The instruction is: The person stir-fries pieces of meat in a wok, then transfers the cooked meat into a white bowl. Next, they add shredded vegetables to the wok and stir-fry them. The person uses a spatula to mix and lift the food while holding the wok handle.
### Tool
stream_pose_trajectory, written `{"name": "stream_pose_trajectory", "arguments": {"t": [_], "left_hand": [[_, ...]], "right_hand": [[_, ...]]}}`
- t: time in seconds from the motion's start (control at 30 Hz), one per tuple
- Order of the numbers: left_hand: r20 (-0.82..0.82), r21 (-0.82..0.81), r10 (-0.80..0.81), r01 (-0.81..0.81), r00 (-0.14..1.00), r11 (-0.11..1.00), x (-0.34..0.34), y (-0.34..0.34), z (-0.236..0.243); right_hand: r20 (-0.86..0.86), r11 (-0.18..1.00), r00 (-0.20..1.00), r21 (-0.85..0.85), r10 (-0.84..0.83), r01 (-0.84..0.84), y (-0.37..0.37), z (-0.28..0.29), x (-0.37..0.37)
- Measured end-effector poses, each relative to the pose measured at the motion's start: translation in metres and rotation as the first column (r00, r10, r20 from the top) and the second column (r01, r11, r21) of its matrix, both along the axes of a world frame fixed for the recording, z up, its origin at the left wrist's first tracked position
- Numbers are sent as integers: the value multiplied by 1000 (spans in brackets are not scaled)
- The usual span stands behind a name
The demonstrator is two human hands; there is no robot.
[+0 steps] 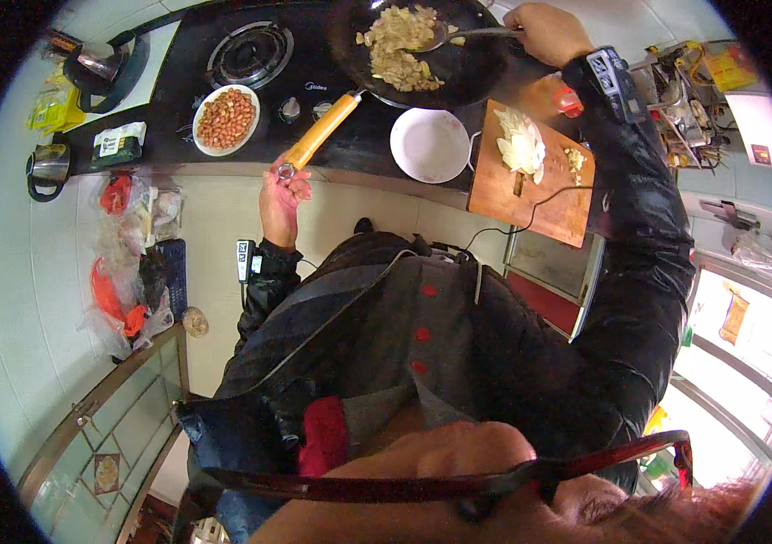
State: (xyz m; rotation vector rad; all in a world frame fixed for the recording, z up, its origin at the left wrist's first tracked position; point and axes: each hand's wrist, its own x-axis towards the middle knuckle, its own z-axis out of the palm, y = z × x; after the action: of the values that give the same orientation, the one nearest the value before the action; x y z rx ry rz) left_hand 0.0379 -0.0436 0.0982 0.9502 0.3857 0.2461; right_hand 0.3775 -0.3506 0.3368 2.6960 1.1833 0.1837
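A black wok [477, 68] with browned, chopped food [404, 68] sits on the stove's right side. My left hand [285, 195] is closed on the end of its wooden handle [323, 129]. My right hand [549, 32] grips a metal spatula [481, 33] whose head is in the food. Below the wok stand a white bowl [429, 145] and a wooden cutting board [545, 210] bearing sliced white pieces [517, 140] and a small pile of chopped bits [574, 163].
A plate of peanuts [225, 119] sits below the free burner [250, 56]. A metal mug [48, 168], kettle [101, 68] and packets stand at left. Plastic bags [119, 299] lie lower left. Racks of utensils [680, 118] are at right. A cable crosses the board.
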Motion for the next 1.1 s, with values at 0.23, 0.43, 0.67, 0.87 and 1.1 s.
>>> {"name": "stream_pose_trajectory", "arguments": {"t": [0.23,0.43,0.67,0.87,1.1], "left_hand": [[-1,34,-5,5,1000,999,14,-2,10],[-52,218,-12,23,999,976,16,-8,17],[-48,234,-27,37,998,971,14,-7,18],[-41,245,-28,37,999,969,14,-6,18],[-54,245,-19,31,998,969,14,-7,21]], "right_hand": [[-443,978,884,-197,-152,69,-33,37,-8],[-399,956,913,226,-85,188,-3,-69,-52],[-795,719,597,353,-107,599,-49,-77,8],[-691,918,718,228,-83,326,-41,-56,-8],[-489,926,788,-154,-374,344,-26,24,9]]}}
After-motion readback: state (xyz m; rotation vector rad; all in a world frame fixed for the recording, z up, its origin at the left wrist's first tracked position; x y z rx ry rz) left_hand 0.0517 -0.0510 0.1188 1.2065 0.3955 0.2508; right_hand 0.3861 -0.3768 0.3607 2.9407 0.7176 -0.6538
